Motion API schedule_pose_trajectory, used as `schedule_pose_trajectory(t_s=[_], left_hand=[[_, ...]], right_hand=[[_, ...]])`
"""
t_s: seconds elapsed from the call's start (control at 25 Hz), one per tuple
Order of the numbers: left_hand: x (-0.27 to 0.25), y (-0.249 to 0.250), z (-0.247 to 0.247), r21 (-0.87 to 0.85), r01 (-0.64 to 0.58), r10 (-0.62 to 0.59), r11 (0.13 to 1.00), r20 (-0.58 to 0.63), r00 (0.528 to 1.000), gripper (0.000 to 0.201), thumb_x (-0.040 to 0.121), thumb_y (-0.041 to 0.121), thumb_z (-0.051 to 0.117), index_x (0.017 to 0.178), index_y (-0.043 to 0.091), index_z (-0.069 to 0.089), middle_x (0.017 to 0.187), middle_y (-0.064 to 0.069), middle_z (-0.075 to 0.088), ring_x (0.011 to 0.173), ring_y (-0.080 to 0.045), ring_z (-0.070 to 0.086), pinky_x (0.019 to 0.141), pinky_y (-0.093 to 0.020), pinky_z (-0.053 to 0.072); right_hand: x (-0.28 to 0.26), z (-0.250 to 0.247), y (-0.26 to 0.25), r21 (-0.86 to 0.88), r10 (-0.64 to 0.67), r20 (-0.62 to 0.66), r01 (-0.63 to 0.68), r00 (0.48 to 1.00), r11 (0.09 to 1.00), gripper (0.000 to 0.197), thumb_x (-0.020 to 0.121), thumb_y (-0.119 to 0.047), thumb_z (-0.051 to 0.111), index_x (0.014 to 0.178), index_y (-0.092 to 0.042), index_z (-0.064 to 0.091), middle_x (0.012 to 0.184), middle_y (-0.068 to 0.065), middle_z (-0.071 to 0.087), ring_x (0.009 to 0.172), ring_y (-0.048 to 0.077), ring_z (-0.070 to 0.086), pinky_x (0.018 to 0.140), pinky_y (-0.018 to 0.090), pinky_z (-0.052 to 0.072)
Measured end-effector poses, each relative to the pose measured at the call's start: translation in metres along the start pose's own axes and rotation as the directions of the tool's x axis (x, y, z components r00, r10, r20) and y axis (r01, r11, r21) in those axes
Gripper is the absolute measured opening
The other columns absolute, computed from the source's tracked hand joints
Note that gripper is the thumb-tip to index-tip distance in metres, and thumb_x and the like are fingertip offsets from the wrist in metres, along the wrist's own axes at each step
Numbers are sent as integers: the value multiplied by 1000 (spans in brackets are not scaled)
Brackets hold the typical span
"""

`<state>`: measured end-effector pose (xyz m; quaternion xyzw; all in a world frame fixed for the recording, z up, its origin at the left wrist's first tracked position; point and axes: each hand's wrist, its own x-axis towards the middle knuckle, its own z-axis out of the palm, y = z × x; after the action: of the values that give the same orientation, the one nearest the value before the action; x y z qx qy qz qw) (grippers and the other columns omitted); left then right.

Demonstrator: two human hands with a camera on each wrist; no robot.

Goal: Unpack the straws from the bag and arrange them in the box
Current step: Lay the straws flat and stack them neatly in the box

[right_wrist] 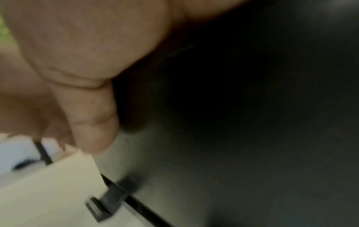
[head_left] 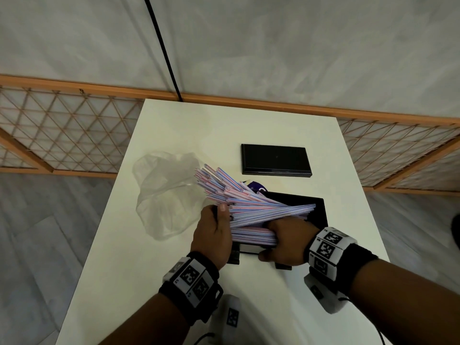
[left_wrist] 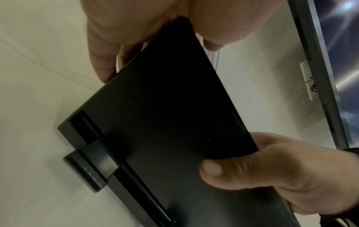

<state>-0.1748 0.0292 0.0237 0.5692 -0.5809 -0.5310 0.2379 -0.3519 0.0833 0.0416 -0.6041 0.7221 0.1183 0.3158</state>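
Note:
A fanned bundle of striped straws lies across the open black box at the table's middle, its far ends sticking up and out to the left. My left hand curls round the bundle's near-left end at the box's left wall. My right hand lies over the straws, with fingers curled on them and the thumb on the box's front wall. The left fingers hook over the box's rim. The empty clear bag lies crumpled to the left.
The black lid lies flat behind the box on the white table. A purple item peeks out behind the straws. A clasp juts from the box's front. A lattice screen stands beyond the table.

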Motion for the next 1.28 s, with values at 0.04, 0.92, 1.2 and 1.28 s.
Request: schedule_pose_trajectory(t_s=[0.04,0.92,1.2,1.28], left_hand=[[0,2,0,-17,18,-18,1000,4,1000,33,102,49,30,106,22,49,91,14,56,91,-15,53,81,-25,34],[18,6,3,-261,76,-102,962,-90,991,63,82,82,33,100,24,51,99,2,65,94,-19,64,93,-47,51],[21,5,7,-232,70,-85,970,-55,995,53,92,67,42,115,20,49,106,5,64,94,-11,63,90,-39,51],[21,6,9,-199,60,-72,978,-55,996,46,96,59,42,117,18,47,107,4,62,90,-4,58,84,-32,44]], right_hand=[[-2,-1,0,-46,-8,-27,7,1000,999,70,63,-75,59,120,-34,56,106,-9,68,102,17,63,90,33,52],[-14,4,0,-32,88,-240,-99,967,995,86,74,-87,2,117,-30,50,116,0,47,115,25,47,99,43,42],[-28,-17,25,43,-31,-197,41,980,998,73,67,-89,40,108,-30,54,97,-11,51,90,10,52,82,30,49],[-21,-19,27,40,-68,-107,73,992,997,76,62,-87,51,114,-32,55,104,-11,58,93,9,57,86,31,52]])
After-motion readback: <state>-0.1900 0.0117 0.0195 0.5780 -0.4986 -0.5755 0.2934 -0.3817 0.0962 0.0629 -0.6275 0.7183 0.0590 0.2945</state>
